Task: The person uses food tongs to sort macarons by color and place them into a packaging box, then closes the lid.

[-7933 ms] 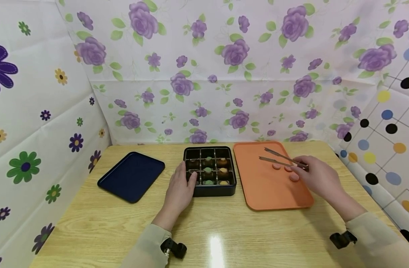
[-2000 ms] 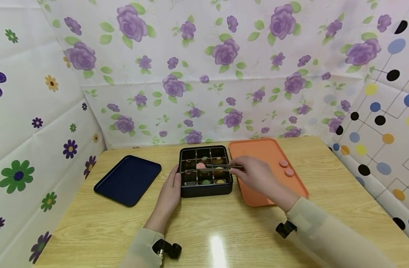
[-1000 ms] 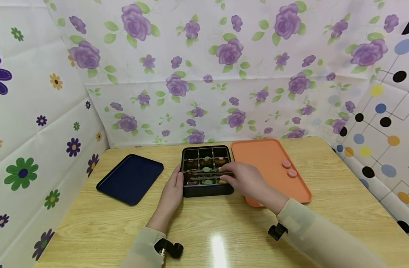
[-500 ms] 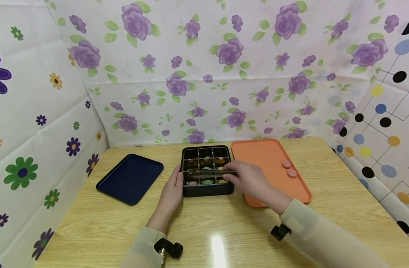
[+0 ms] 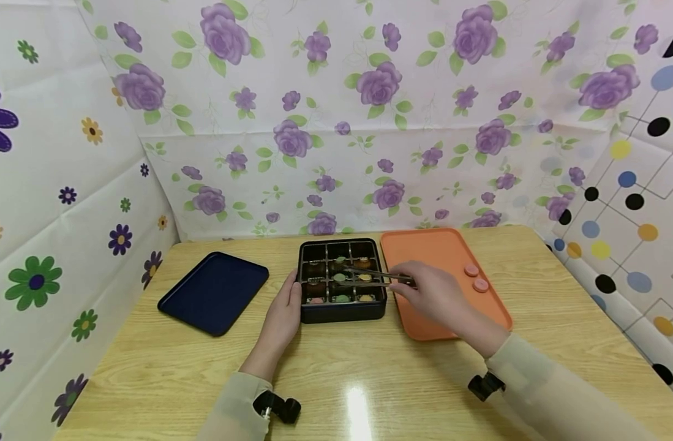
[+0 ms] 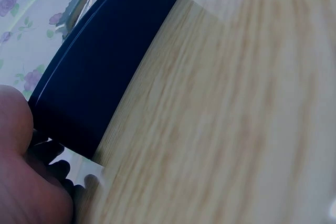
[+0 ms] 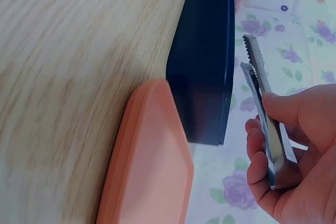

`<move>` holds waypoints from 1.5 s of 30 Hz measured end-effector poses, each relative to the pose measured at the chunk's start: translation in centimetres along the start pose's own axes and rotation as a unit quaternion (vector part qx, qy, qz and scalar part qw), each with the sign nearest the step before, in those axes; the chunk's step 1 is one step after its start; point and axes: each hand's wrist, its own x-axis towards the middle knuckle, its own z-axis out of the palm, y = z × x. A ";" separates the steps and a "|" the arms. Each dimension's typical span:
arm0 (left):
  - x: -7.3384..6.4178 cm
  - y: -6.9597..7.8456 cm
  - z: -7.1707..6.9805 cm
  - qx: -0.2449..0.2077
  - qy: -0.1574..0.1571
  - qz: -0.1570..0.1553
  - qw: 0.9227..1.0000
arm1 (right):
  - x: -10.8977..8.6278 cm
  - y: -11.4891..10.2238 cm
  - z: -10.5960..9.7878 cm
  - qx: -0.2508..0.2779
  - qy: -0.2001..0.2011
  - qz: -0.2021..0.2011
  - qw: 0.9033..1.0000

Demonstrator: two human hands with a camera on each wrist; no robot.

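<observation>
A black box (image 5: 343, 314) divided into small compartments sits mid-table. Green macarons (image 5: 342, 299) fill its middle column, yellow ones (image 5: 366, 298) its right column, and a pink one (image 5: 316, 301) lies in the front left compartment. Along the box's left wall rests my left hand (image 5: 281, 313), fingers extended against it. My right hand (image 5: 432, 295) pinches metal serrated tongs (image 7: 273, 142) between thumb and fingers. Over the box's right part, the tongs' tips stand apart with nothing between them. Two pink macarons (image 5: 481, 285) lie on the orange tray (image 5: 424, 251).
The orange tray stands close against the box's right side. A dark blue tray (image 5: 214, 294) lies turned at an angle to the left. Behind the wooden table (image 5: 314, 380) hangs a flowered cloth wall (image 5: 336, 171), with patterned cloth at both sides.
One of three pink macarons left the orange tray in the tongs and now lies in the box's front left compartment. The right hand has drawn back rightward with the tongs spread. The left hand stays.
</observation>
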 end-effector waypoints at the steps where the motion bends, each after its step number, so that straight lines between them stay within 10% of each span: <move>1: 0.0 0.0 0.0 -0.001 0.000 0.001 1.000 | -0.1 0.2 -0.1 0.002 -0.001 0.001 1.000; 45: -0.2 0.0 -0.2 0.015 0.001 -0.003 1.000 | -6.5 10.9 -7.0 -0.037 0.013 0.114 0.993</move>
